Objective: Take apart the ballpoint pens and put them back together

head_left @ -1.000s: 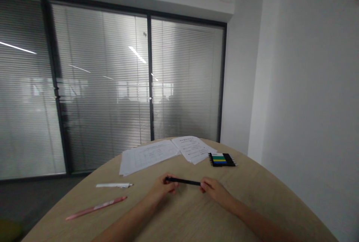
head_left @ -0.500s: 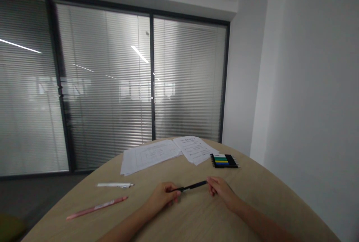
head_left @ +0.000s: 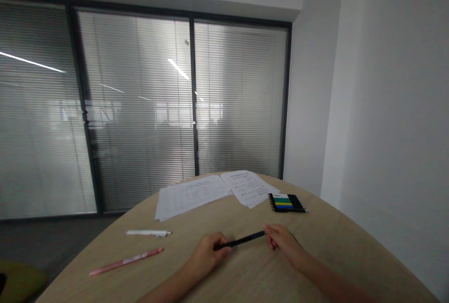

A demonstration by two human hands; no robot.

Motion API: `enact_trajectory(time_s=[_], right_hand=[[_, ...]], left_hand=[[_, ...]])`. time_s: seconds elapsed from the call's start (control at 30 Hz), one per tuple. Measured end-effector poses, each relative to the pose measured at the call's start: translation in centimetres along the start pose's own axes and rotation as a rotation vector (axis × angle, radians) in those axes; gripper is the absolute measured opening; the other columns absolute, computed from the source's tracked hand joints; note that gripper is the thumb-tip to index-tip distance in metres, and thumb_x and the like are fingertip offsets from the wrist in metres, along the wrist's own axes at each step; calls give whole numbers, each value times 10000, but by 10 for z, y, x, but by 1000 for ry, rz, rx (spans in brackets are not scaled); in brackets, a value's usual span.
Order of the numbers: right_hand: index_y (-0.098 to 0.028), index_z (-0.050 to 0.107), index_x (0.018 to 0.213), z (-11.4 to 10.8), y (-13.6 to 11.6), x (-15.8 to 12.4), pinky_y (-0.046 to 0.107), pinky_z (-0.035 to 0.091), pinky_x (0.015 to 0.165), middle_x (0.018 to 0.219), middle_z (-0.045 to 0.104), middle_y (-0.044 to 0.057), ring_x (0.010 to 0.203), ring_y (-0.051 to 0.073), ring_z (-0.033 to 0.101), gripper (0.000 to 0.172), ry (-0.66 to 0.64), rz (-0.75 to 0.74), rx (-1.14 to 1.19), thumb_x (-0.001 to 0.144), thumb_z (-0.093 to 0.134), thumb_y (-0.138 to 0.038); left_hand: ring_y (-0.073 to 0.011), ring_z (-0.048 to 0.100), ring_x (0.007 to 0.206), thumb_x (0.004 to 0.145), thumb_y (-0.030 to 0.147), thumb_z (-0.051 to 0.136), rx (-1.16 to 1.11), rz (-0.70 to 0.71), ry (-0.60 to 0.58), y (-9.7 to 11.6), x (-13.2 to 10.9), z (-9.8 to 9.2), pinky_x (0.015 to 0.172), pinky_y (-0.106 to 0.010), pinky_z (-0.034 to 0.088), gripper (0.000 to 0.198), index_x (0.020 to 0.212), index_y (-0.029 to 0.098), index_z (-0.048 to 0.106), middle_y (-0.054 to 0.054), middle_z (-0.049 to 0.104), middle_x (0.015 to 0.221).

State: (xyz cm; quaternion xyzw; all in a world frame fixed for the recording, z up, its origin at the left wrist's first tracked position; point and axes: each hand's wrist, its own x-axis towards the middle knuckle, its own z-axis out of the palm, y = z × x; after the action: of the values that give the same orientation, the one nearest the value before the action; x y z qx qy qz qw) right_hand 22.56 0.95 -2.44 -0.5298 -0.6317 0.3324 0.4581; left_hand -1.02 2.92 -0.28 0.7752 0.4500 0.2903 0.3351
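Observation:
A slim black pen (head_left: pixel 248 238) is stretched between both hands, low over the table's front half, its right end a little higher in view. My left hand (head_left: pixel 210 251) pinches its left end between thumb and fingers. At the other end, the fingertips of my right hand (head_left: pixel 282 242) are closed on the tip. To the left of my left hand lie a white pen (head_left: pixel 147 233) and, nearer to me, a pink pen (head_left: pixel 126 261).
Printed sheets (head_left: pixel 192 195) and another paper (head_left: pixel 247 188) lie at the back of the round wooden table (head_left: pixel 252 279). Right of them is a black case (head_left: pixel 287 203) with coloured strips. Glass panels with blinds (head_left: pixel 140 106) stand behind.
The whole view has shifted slightly, moving things a little to the right in the picture. Both hands still hold the black pen, which has turned slightly in the left fingers.

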Motion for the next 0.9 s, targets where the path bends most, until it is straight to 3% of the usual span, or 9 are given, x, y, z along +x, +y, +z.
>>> enact_trajectory(time_s=[0.4, 0.63, 0.9], right_hand=[[-207, 405, 485, -1, 3, 1, 254, 338, 494, 436, 410, -37, 437, 119, 407, 490, 12, 18, 81, 698, 362, -646], [-200, 422, 488, -1, 7, 2, 255, 333, 497, 452, 421, -32, 449, 121, 414, 494, -17, 12, 89, 692, 368, -646], [-199, 446, 549, 0, 7, 1, 260, 354, 534, 495, 451, -26, 500, 133, 448, 464, -26, -10, 69, 706, 378, -630]], left_hand=[[-103, 395, 478, 651, 417, 540, -79, -37, -89, 12, -15, 10, 465, -207, 263, 267, 540, 175, 529, 46, 483, 475], [-80, 318, 389, 641, 646, 408, -112, -36, -148, 14, -13, 8, 420, -211, 227, 502, 494, 175, 503, 44, 455, 392], [-57, 252, 258, 598, 765, 284, -350, -201, -103, 10, -9, 11, 323, -204, 186, 626, 552, 175, 489, 72, 397, 307]])
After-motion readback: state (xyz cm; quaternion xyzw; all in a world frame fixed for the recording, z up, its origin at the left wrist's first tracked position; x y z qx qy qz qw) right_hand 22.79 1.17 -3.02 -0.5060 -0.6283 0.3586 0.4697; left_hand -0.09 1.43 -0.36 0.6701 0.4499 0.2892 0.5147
